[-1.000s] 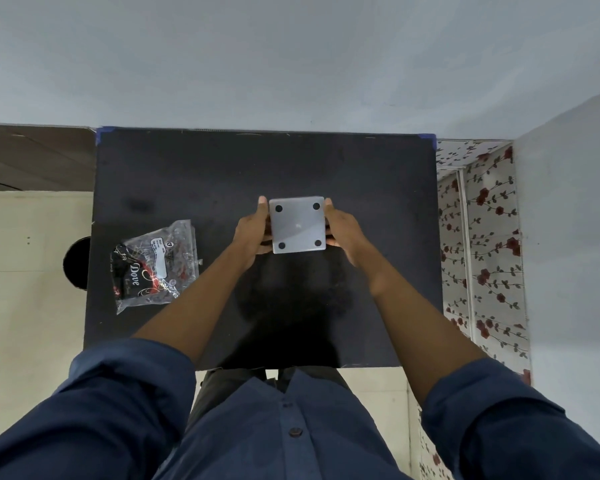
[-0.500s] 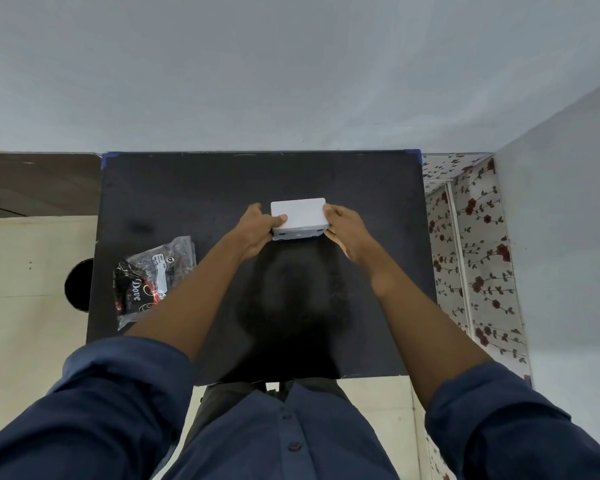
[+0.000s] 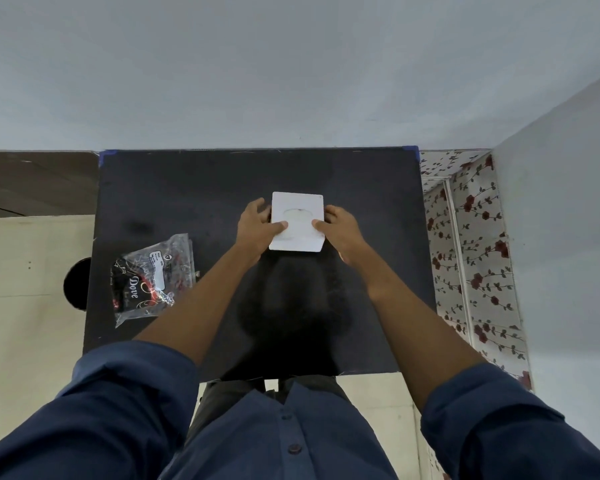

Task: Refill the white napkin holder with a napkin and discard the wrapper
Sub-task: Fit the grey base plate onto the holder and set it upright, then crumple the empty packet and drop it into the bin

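The white napkin holder (image 3: 297, 206) is a square box with an oval slot in its top face, and white napkin shows through the slot. It sits over the middle of the black table (image 3: 194, 188), its top face towards me. My left hand (image 3: 257, 225) grips its left side, thumb on the top face. My right hand (image 3: 338, 228) grips its right side the same way. The wrapper (image 3: 153, 278), a crumpled clear plastic bag with black and red print, lies flat on the table's left part, apart from both hands.
A dark round object (image 3: 78, 284) sits on the pale floor just off the table's left edge. A floral-patterned cloth (image 3: 471, 258) hangs along the table's right side. Grey walls stand behind the table and to the right.
The holder has been turned over between my hands: its underside with four dark feet faced me a second ago, and now the slotted top does. The wrapper has not moved.
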